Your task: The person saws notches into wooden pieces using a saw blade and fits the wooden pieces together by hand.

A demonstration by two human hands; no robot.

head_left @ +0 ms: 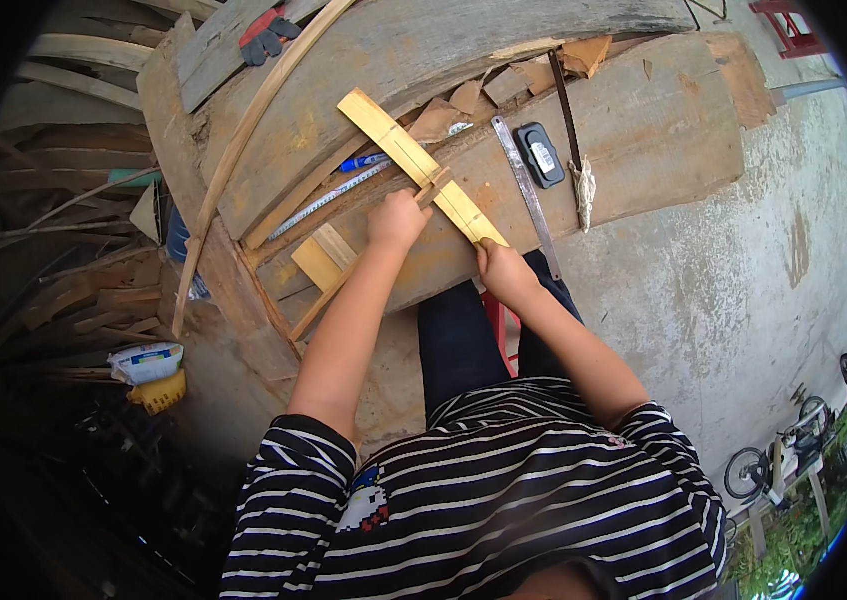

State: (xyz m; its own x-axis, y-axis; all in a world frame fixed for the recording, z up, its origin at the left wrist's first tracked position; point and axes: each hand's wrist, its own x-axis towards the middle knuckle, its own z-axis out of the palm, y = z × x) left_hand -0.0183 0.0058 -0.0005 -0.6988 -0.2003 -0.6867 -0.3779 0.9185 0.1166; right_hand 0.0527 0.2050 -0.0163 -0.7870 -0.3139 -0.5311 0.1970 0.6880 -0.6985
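Observation:
A flat yellow wooden strip (404, 151) lies slantwise over the workbench, with thin dark lines marked across it. My left hand (399, 218) is closed round a small brown wooden piece (435, 187) that crosses the strip near its middle. At the strip's near end, my right hand (509, 272) pinches the wood, thumb on top. A blue marker (364, 162) and a graduated ruler (329, 200) lie left of the strip. To its right are a long metal strip (526, 190), a black oblong case (541, 155) and a dark narrow blade with a cloth-wrapped end (585, 190).
Thick worn planks form the workbench (664, 120). A long curved wooden lath (244, 150) crosses its left side, near a grey-and-red glove (267, 37). Wood offcuts (324, 258) sit beside my left forearm. Stacked timber (74, 170) fills the far left, with bags (149, 375) below.

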